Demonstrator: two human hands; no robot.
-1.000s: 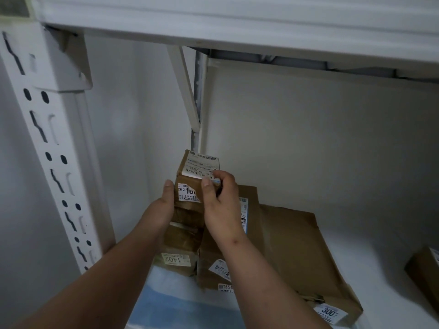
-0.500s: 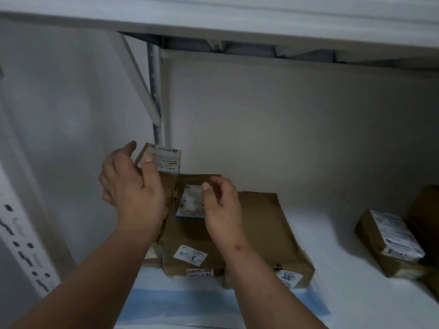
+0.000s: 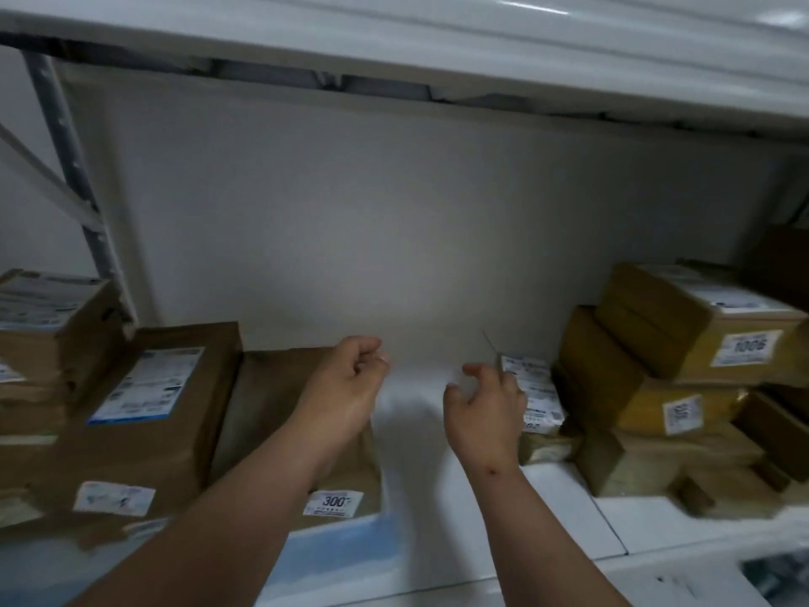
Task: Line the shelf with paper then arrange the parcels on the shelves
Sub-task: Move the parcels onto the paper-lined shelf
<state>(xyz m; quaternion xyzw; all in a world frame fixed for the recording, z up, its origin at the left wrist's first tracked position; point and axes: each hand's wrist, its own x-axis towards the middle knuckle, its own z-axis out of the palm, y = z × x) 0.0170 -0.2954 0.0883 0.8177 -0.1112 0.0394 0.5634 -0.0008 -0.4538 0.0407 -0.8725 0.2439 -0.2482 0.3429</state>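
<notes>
The left hand's fingers (image 3: 375, 357) are curled loosely inward with nothing in them; the left hand (image 3: 346, 387) hovers above the far end of the flat parcel (image 3: 280, 427) marked 300. The right hand's fingers (image 3: 475, 371) are spread and relaxed, holding nothing; the right hand (image 3: 483, 414) hangs just beside a small labelled parcel (image 3: 536, 400) at its 3 o'clock, and contact cannot be judged.

The flat parcel lies with its long axis running from 6 to 12 o'clock, its numbered sticker at the near end. At its 9 o'clock, a second flat envelope (image 3: 144, 414) lies the same way, and a box (image 3: 48, 317) stands further left.

At 3 o'clock, about four yellowish boxes are stacked, the top one (image 3: 700, 317) marked 1006; the blur prevents a firm count.

All rest on the shelf (image 3: 569, 510), whose white paper lining (image 3: 416, 453) shows between the hands.
</notes>
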